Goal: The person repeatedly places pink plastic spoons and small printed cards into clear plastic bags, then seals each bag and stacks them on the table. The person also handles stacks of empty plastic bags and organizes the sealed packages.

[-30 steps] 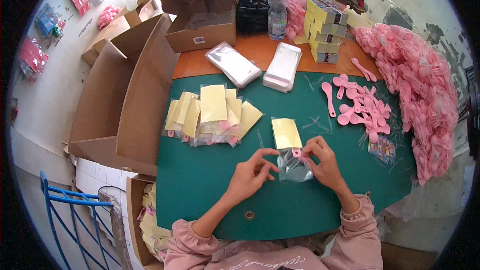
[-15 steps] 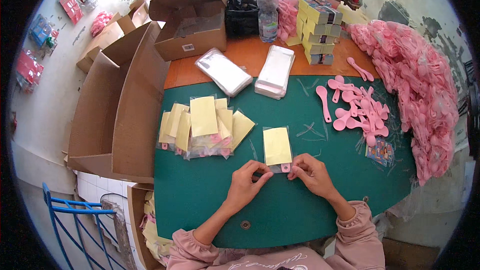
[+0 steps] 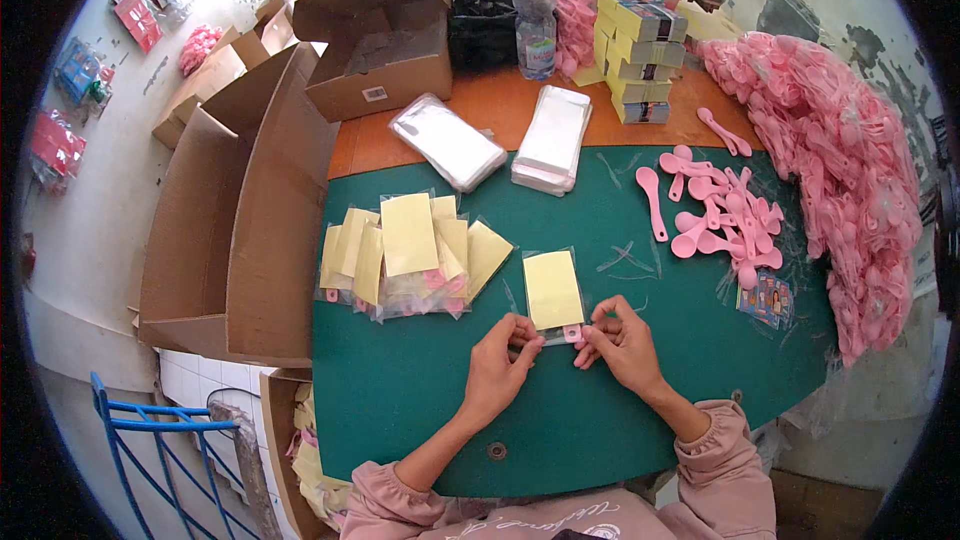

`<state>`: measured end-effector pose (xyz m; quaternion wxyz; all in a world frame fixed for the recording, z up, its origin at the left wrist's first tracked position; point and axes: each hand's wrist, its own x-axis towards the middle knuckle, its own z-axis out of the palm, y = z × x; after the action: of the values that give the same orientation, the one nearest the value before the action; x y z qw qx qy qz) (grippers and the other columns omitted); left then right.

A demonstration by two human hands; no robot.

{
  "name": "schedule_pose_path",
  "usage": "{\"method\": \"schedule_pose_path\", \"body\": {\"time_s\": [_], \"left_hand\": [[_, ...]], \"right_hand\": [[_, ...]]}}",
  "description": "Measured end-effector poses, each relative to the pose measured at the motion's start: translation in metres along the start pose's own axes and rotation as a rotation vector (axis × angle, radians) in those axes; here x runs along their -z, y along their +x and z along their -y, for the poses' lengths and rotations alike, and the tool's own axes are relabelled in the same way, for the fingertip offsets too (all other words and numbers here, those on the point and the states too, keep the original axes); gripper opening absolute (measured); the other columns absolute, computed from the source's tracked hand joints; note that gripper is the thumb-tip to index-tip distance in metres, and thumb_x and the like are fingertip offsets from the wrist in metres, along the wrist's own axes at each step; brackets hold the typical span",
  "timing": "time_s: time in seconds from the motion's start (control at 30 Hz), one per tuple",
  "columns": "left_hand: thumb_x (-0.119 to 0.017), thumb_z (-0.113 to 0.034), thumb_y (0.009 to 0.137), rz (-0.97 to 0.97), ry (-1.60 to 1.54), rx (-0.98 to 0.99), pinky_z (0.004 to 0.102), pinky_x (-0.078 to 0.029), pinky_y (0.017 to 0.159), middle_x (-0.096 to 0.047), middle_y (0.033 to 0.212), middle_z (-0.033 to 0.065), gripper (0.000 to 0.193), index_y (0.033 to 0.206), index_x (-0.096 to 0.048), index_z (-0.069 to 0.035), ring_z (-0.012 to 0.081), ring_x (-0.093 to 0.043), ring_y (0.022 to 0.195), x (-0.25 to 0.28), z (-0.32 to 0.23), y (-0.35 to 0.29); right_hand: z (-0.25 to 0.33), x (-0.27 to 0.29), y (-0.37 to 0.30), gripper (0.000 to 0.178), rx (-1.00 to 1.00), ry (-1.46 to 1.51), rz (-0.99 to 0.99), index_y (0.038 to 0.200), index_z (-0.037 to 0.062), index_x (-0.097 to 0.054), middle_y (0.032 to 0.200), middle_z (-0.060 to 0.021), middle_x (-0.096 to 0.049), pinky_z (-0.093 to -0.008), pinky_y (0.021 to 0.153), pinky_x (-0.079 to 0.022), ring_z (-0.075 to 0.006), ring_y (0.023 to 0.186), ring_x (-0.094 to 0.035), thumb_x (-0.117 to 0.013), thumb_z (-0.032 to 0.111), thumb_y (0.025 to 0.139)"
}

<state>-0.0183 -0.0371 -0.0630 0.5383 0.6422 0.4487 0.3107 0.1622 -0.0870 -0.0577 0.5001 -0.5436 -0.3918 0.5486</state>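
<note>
A small clear plastic bag (image 3: 530, 335) lies on the green table top in front of me, holding a pale yellow card (image 3: 552, 290) and a pink spoon whose handle end (image 3: 572, 333) shows below the card. My left hand (image 3: 502, 365) pinches the bag's lower left corner between thumb and fingers. At the lower right corner, beside the spoon's handle end, my right hand (image 3: 622, 345) has its thumb and fingertips closed on the bag's edge, with the index finger arched above. The rest of the spoon is hidden under the card.
Filled bags (image 3: 408, 233) are heaped to the left. Beyond lie two stacks of clear bags (image 3: 448, 143) (image 3: 550, 138). Loose pink spoons (image 3: 735, 215) and a mound of wrapped spoons (image 3: 830, 160) occupy the right. Card stacks (image 3: 640, 60), a water bottle (image 3: 536, 20) and cardboard boxes (image 3: 270, 230) stand around.
The right index finger has lifted and arched, and the right fingertips have shifted slightly at the bag's corner. My left hand keeps its pinch. The whole view has shifted a little.
</note>
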Motion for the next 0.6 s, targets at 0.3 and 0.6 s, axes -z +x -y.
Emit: {"method": "schedule_pose_path", "body": {"time_s": [0.3,0.6], "left_hand": [[-0.057,-0.002,0.08,0.01,0.153,-0.167,0.0199,-0.045,0.058,-0.055,0.102,0.0092,0.042,0.122,-0.049,-0.007,0.0105,-0.056,0.075,0.007,-0.01,-0.006],[-0.056,0.003,0.079,-0.124,-0.118,-0.278,0.0181,-0.046,0.062,-0.051,0.109,0.0058,0.045,0.122,-0.047,0.0,0.0077,-0.048,0.077,0.057,-0.059,-0.041]], "right_hand": [[0.009,-0.006,-0.005,0.028,0.027,-0.101,0.024,0.112,-0.0014,-0.049,0.078,-0.0123,-0.06,-0.0252,0.051,-0.05,-0.0151,0.062,-0.061,-0.049,0.0,0.085],[-0.001,-0.05,0.029,0.048,0.807,-1.317,0.237,0.123,0.0097,-0.044,0.127,-0.0098,-0.044,-0.0578,0.101,-0.016,-0.0222,0.123,-0.036,-0.051,0.036,0.084]]}}
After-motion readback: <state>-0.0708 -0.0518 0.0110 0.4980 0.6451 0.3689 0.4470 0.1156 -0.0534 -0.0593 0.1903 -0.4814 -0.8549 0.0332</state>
